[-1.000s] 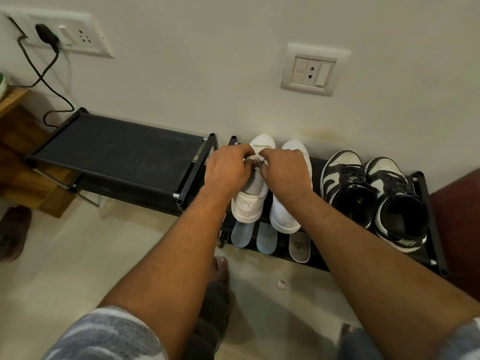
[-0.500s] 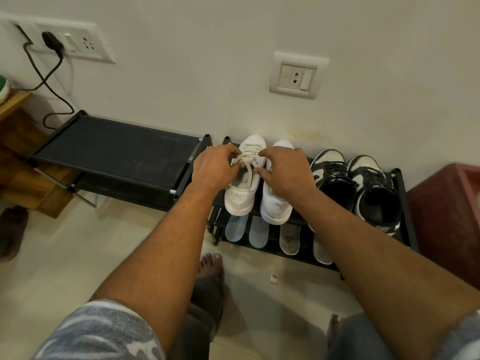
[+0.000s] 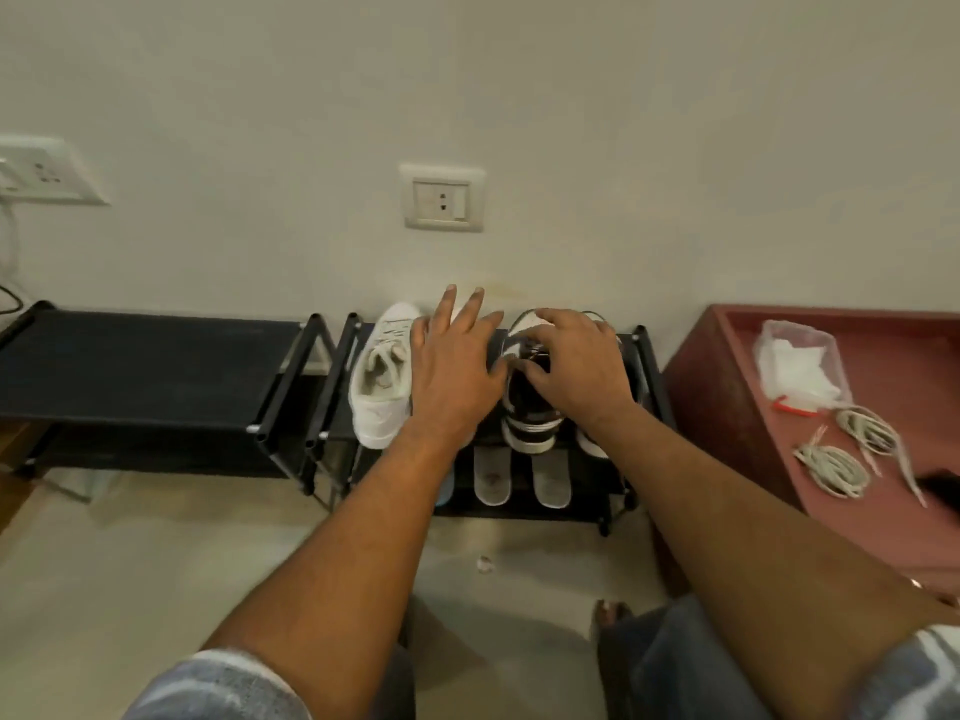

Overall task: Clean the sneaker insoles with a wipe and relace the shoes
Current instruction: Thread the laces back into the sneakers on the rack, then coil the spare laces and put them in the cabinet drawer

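Pale wall with a socket plate (image 3: 443,197); a low black shoe rack (image 3: 332,366) stands against it. Left hand (image 3: 454,366) is spread flat, fingers extended, gripping nothing, and hides the second white shoe. The laced white sneaker (image 3: 382,376) sits just left of it. Right hand (image 3: 574,366) curls over the black-and-white sneaker (image 3: 530,407), fingers at the tongue; whether it grips the laces cannot be told, probably preparing to unlace. Insoles (image 3: 491,478) lie on the shelf below both hands. Loose laces (image 3: 831,467) and wipes pack (image 3: 800,368) wait far right.
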A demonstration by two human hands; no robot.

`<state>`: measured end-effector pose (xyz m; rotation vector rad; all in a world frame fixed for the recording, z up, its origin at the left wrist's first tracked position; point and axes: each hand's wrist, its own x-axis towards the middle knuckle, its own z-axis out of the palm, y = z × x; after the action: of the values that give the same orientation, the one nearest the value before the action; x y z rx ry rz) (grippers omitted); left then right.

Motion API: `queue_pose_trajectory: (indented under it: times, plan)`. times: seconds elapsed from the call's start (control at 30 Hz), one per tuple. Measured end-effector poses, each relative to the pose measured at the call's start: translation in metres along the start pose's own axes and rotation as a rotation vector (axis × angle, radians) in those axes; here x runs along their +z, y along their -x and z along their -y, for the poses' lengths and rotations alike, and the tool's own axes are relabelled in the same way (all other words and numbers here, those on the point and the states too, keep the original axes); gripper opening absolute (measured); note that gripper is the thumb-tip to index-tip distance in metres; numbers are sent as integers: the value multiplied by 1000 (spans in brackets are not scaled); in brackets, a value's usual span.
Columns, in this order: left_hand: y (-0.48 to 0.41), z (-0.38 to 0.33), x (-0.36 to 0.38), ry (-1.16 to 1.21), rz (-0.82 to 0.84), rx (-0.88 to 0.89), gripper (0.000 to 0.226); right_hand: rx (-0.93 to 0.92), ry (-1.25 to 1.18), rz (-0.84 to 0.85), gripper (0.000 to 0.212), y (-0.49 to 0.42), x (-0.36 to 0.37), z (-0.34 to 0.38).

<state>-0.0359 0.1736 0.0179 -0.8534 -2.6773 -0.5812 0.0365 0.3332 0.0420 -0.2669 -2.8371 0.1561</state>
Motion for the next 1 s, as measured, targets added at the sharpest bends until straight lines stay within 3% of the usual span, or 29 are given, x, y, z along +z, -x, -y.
queue_pose_trajectory:
  times: [0.4,0.7,1.0]
  plan:
    - [-6,-182,60,112,176,354,53,366,6,-49,41,95,-63,-143]
    - [8,-267,94,154,330,531,61,682,-85,-227,31,146,-71,-220]
    - [12,-311,105,219,419,517,59,1021,-237,-210,31,208,-72,-273]
